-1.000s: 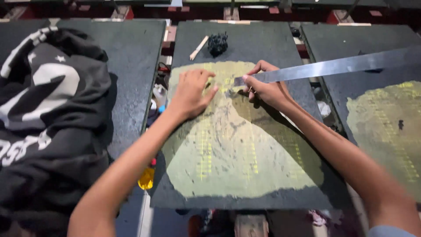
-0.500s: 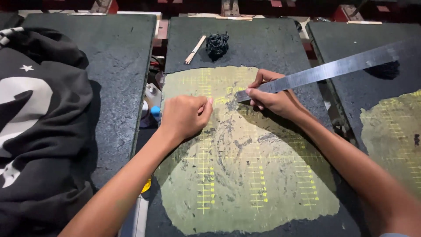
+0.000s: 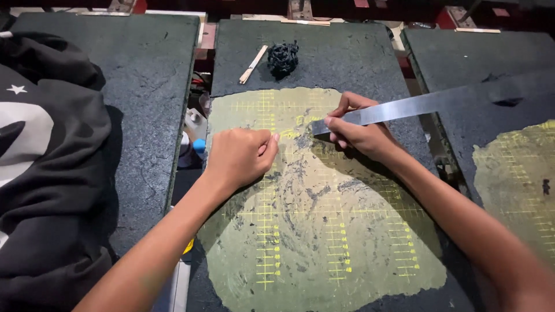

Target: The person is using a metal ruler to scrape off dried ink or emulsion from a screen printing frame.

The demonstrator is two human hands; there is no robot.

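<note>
You see no packages, labels, signs or screens here; only a small white bottle stands in the gap between the boards.

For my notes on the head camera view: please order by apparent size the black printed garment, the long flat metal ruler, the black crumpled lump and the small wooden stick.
1. Black printed garment
2. Long flat metal ruler
3. Black crumpled lump and small wooden stick: too alike to rank.

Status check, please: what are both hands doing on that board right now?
Right hand grips metal ruler, tip on yellow-green patch. Left hand fisted on patch. Black wad, wooden stick lie apart.
</note>
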